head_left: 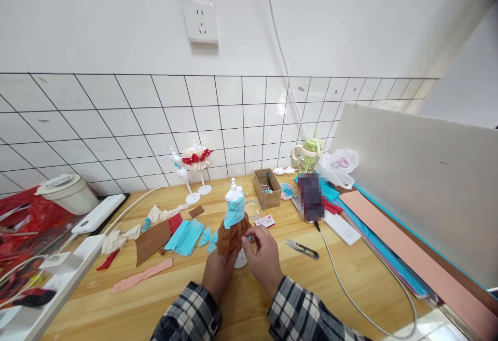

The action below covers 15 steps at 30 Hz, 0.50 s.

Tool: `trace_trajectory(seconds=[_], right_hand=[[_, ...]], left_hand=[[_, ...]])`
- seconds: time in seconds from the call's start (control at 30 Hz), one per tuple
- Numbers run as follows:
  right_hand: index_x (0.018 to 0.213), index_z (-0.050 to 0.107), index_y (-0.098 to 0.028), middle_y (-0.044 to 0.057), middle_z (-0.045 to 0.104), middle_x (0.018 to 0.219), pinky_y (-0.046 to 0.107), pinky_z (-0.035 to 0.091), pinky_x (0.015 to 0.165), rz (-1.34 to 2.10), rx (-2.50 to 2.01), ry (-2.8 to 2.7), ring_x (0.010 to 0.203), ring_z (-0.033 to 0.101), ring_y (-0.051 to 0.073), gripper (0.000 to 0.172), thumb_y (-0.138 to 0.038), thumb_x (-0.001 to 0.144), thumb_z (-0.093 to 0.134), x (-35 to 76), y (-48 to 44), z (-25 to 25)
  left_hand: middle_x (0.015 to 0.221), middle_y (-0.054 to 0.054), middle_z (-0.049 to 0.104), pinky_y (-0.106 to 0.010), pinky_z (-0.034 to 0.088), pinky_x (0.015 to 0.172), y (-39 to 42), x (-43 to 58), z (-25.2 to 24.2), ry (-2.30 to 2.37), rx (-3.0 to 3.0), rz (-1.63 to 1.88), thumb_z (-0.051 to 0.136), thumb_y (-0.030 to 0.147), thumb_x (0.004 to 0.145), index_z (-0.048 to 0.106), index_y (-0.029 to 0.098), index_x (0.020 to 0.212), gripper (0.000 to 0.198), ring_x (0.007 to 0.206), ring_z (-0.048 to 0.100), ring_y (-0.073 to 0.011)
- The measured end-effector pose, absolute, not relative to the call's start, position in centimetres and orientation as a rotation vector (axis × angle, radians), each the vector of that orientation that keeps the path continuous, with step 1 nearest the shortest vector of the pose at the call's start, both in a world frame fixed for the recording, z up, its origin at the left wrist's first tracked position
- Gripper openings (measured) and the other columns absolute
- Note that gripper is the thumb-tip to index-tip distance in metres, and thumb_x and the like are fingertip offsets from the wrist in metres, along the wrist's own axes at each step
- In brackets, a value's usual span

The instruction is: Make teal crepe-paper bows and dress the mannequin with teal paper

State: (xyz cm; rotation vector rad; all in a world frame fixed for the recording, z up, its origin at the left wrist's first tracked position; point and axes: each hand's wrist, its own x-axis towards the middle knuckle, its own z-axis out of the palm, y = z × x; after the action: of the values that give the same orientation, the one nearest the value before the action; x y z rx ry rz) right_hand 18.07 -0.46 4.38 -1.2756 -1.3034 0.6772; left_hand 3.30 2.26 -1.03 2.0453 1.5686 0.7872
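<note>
A small white dress-form mannequin [234, 194] stands on a round white base in front of me. Light blue crepe paper wraps its chest as a bodice [234, 213], and below it flares a gathered brown paper skirt [229, 240]. My left hand [218, 273] is closed around the lower left of the skirt, its fingertips partly hidden behind the folds. At the skirt's right edge my right hand [263, 255] pinches thumb and forefinger together on the brown paper. A blue paper bow [208, 239] lies left of the skirt. Black-handled thread snips [302, 249] rest right of my right hand.
Blue [185, 237] and brown paper pieces [152, 241] lie leftward, near a power strip [54, 286]. Two dressed mannequins [195, 162] stand behind. A cardboard box [267, 189], a small staple box [265, 221] and a cabled, blurred-out device [312, 197] sit to the right.
</note>
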Motion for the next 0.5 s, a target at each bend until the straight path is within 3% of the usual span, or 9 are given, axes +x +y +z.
trace_trajectory(seconds=[0.13, 0.2, 0.27, 0.33, 0.4, 0.5], right_hand=[[0.084, 0.058, -0.019, -0.005, 0.054, 0.060, 0.020, 0.031, 0.038, 1.585, -1.065, -0.721, 0.039, 0.032, 0.006, 0.039, -0.058, 0.080, 0.055, 16.9, -1.7, 2.9], [0.095, 0.058, -0.018, -0.002, 0.060, 0.067, 0.018, 0.030, 0.035, 1.901, -0.904, -0.496, 0.039, 0.038, 0.006, 0.043, -0.058, 0.080, 0.056, 16.5, -2.3, 3.0], [0.096, 0.059, -0.016, 0.000, 0.062, 0.071, 0.014, 0.029, 0.034, 2.040, -0.795, -0.332, 0.041, 0.043, 0.005, 0.039, -0.052, 0.081, 0.061, 16.5, -2.5, 3.5], [0.093, 0.059, -0.016, -0.003, 0.058, 0.065, 0.011, 0.024, 0.033, 2.112, -0.703, -0.184, 0.038, 0.037, 0.002, 0.032, -0.046, 0.082, 0.063, 16.7, -2.3, 3.9], [0.092, 0.058, -0.017, -0.007, 0.050, 0.057, 0.009, 0.023, 0.033, 2.163, -0.590, -0.060, 0.035, 0.027, 0.000, 0.027, -0.041, 0.083, 0.064, 17.0, -2.0, 4.1], [0.086, 0.056, -0.016, -0.010, 0.041, 0.052, 0.006, 0.026, 0.035, 2.174, -0.502, 0.063, 0.034, 0.023, -0.001, 0.019, -0.031, 0.083, 0.067, 17.3, -1.6, 4.0]], left_hand=[[0.089, -0.003, 0.075, -0.028, 0.050, 0.067, 2.3, 2.9, -1.0, 1.704, 2.064, 0.672, 0.046, 0.033, 0.089, 0.069, 0.024, 0.103, 0.028, 0.083, 0.069, -0.0221], [0.084, -0.003, 0.074, -0.027, 0.048, 0.066, 2.3, 2.8, -0.8, 1.717, 2.090, 0.650, 0.050, 0.031, 0.086, 0.071, 0.023, 0.093, 0.024, 0.079, 0.069, -0.0217], [0.079, -0.003, 0.073, -0.027, 0.045, 0.063, 2.3, 2.7, -0.7, 1.737, 2.113, 0.621, 0.051, 0.028, 0.084, 0.071, 0.022, 0.082, 0.021, 0.075, 0.068, -0.0212], [0.073, -0.004, 0.072, -0.027, 0.043, 0.060, 2.2, 2.8, -0.7, 1.770, 2.121, 0.598, 0.049, 0.026, 0.084, 0.070, 0.021, 0.076, 0.023, 0.070, 0.067, -0.0209], [0.074, -0.003, 0.072, -0.026, 0.041, 0.059, 2.3, 2.8, -0.7, 1.779, 2.129, 0.581, 0.049, 0.026, 0.084, 0.071, 0.022, 0.080, 0.022, 0.070, 0.067, -0.0201], [0.082, -0.002, 0.073, -0.025, 0.041, 0.059, 2.4, 2.9, -0.7, 1.757, 2.144, 0.569, 0.050, 0.028, 0.085, 0.070, 0.025, 0.094, 0.022, 0.075, 0.068, -0.0194]])
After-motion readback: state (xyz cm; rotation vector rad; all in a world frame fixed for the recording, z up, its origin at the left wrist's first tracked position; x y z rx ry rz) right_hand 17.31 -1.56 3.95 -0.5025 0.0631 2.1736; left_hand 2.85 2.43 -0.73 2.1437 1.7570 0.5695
